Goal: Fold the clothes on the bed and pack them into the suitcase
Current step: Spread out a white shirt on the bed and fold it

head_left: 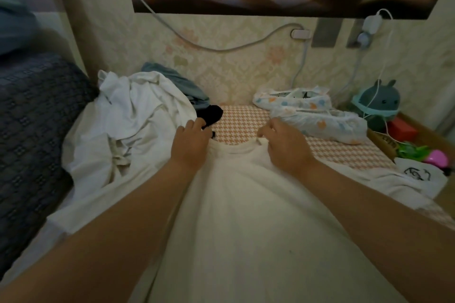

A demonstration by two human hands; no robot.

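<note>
The shirt (pixel 236 204) is being spread for folding, its collar edge gripped by the left hand (pixel 190 144) and right hand (pixel 285 145). Next, the sleeves outside each hand would likely need folding inward.

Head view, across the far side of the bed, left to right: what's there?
Dark blue patterned fabric, crumpled white clothes pile, left hand, right hand, printed white bundles, plush toy. Both hands grip the white shirt.

Home bedroom: bed (pixel 246 120), wallpaper (pixel 234 66).
</note>
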